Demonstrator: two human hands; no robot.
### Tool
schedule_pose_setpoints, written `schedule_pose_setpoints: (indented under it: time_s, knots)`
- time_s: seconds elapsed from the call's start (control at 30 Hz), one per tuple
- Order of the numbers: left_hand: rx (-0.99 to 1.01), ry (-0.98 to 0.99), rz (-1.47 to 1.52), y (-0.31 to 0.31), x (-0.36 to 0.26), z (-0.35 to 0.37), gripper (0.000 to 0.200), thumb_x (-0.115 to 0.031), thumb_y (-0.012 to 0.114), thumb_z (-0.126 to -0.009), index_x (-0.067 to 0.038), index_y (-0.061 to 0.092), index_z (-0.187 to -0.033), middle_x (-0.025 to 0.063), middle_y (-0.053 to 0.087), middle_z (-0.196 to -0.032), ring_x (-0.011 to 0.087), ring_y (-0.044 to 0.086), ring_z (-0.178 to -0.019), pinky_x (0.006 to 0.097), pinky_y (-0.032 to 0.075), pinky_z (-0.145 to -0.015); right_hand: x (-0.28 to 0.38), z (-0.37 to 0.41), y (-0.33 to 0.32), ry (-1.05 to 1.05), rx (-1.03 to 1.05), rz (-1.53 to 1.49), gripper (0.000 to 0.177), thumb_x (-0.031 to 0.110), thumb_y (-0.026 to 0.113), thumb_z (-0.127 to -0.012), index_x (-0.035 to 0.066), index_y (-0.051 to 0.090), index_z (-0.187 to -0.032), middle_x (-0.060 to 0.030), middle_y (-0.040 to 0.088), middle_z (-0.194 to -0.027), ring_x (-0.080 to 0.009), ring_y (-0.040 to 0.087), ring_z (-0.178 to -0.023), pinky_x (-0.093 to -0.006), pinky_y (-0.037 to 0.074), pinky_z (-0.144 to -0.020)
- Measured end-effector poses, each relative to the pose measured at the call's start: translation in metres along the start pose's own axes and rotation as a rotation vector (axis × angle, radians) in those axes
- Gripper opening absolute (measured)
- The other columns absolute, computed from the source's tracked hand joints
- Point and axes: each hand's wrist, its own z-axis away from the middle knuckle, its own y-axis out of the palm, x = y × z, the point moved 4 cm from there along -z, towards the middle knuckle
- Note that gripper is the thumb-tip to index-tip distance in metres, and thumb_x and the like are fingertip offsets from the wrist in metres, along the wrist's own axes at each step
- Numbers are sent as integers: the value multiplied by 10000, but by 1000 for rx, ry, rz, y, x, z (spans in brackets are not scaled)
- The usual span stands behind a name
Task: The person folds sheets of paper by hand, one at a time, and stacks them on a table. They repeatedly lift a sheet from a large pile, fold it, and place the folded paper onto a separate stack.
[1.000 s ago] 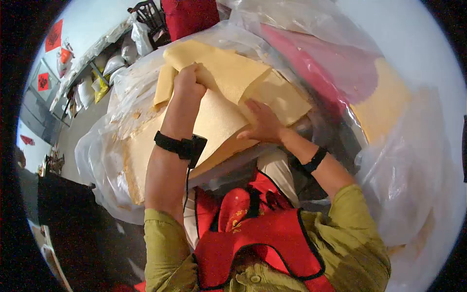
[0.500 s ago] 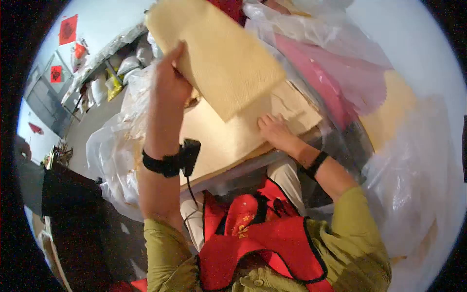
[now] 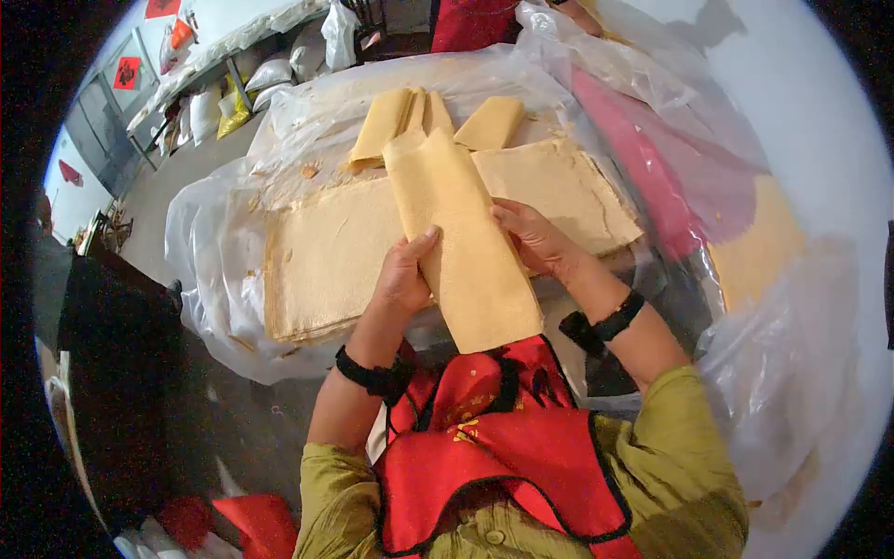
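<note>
A long folded yellow sheet [image 3: 470, 247] is held between both hands, above the near edge of the table. My left hand [image 3: 410, 270] grips its left edge, thumb on top. My right hand [image 3: 533, 235] grips the right edge, also with the thumb on top; the fingers beneath are partly hidden. Under and beside it lie a flat stack of yellow sheets [image 3: 326, 261] on the left and another stack [image 3: 568, 191] on the right. Beyond them sit a folded yellow piece [image 3: 380, 129] and a second folded piece [image 3: 492, 123].
Clear plastic [image 3: 209, 252] covers the table and hangs over its left side. Pink plastic [image 3: 643, 158] and more yellow sheet [image 3: 759, 247] lie at the right. A person in red [image 3: 473, 23] is at the far side. Bags [image 3: 203, 116] stand at the back left.
The yellow sheet has come down from its raised position toward my body and is now narrower. My right hand has left the stack and grips the sheet. The view has shifted, showing more table.
</note>
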Motion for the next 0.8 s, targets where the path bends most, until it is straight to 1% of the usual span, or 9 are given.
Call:
schedule_pose_setpoints:
  time_s: [0.1, 0.2, 0.3, 0.37, 0.5, 0.53, 0.63, 0.77, 0.8]
  knots:
    - [-47, 93, -117, -11, 0, 7, 333, -164, 541, -821, 16, 456, -1088, 117, 586, -972, 241, 597, -832, 372, 492, -751, 2, 0, 32, -55, 91, -48, 526, 254, 645, -776, -14, 418, -1166, -86, 562, -1025, -185, 570, -901, -312, 488, -770]
    - [-99, 94, -224, -18, 1, 19, 335, -165, 560, -817, 4, 461, -1088, 107, 585, -948, 233, 595, -798, 377, 496, -730, -14, -4, 24, 55, -23, 120, 445, 122, 603, -799, -15, 418, -1180, -81, 550, -1072, -157, 548, -967, -300, 467, -822]
    - [-99, 79, -306, -33, 4, 18, 433, -233, 583, -815, 10, 439, -1144, 138, 548, -1048, 226, 564, -918, 330, 486, -725, -33, -10, 0, 49, -164, 253, 378, 85, 593, -795, -17, 462, -1135, -76, 576, -1017, -152, 574, -886, -286, 485, -773]
    - [-233, 212, -439, -43, -31, 17, 532, -331, 553, -828, 1, 402, -1216, 158, 494, -1149, 216, 485, -1056, 353, 432, -825, -23, -4, 3, 101, -159, 408, 331, 80, 602, -788, -17, 502, -1088, -62, 591, -981, -132, 578, -842, -261, 484, -745]
    - [-146, 624, -695, -19, -120, 23, 618, -407, 482, -851, 32, 343, -1263, 150, 428, -1254, 242, 384, -1175, 372, 335, -941, -13, 10, 20, 153, -61, 618, 260, 84, 619, -778, -13, 559, -1012, -28, 609, -926, -87, 573, -784, -216, 471, -687]
    - [-37, 691, -963, -4, -127, 25, 631, -421, 465, -855, 52, 345, -1254, 163, 418, -1264, 257, 375, -1186, 342, 310, -963, -18, 8, 20, 149, 2, 541, 260, 90, 622, -778, -13, 561, -1009, -20, 608, -917, -78, 569, -781, -210, 466, -677]
    - [300, 265, -1512, 17, -88, 27, 625, -429, 441, -860, 58, 358, -1243, 190, 429, -1247, 265, 397, -1168, 321, 296, -974, -26, 5, 18, 140, 119, 393, 259, 92, 626, -771, -18, 566, -998, -21, 606, -912, -77, 559, -787, -218, 456, -675]
    - [62, 605, -1119, 0, -136, 19, 546, -383, 423, -878, -4, 365, -1267, 202, 467, -1208, 281, 411, -1159, 344, 291, -982, -27, 4, 12, 74, 164, 554, 249, 80, 625, -758, -24, 568, -977, -48, 606, -922, -101, 554, -802, -255, 453, -703]
    - [18, 601, -1355, 6, -135, 17, 667, -450, 490, -826, 46, 349, -1250, 239, 420, -1236, 283, 398, -1172, 345, 298, -976, -28, 4, 10, 41, 194, 633, 244, 84, 626, -759, -21, 569, -972, -46, 606, -916, -96, 552, -798, -253, 450, -701]
